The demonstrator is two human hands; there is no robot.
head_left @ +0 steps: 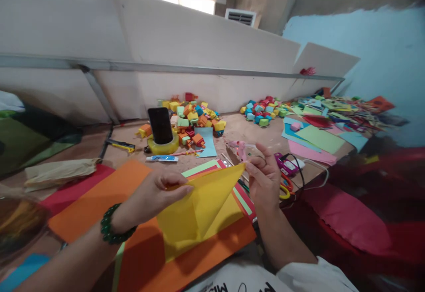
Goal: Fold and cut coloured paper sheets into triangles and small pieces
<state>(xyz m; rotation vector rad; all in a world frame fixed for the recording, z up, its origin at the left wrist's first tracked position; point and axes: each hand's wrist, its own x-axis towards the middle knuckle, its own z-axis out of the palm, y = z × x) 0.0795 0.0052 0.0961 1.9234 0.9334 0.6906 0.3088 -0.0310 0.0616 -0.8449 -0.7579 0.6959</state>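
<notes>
A sheet of yellow paper (210, 201) is stretched between my two hands above the table, one corner drawn to a point at the right. My left hand (162, 194), with a green bead bracelet (111, 225) at the wrist, pinches its upper left edge between thumb and fingers. The pointed corner sits between the thumb and fingertips of my right hand (264, 179). Under the yellow sheet lie large orange sheets (146, 256) and a stack of coloured paper (244, 199). Whether the yellow sheet is creased along its fold I cannot tell.
A phone (160, 126) leans upright in a yellow tape roll (162, 145). Behind are piles of small paper cubes (191, 117), (262, 111). A pink glue gun (241, 148), scissors (285, 188), a cutter knife (121, 145) and a blue-white tube (162, 158) lie around. Paper sheets (318, 137) cover the right side.
</notes>
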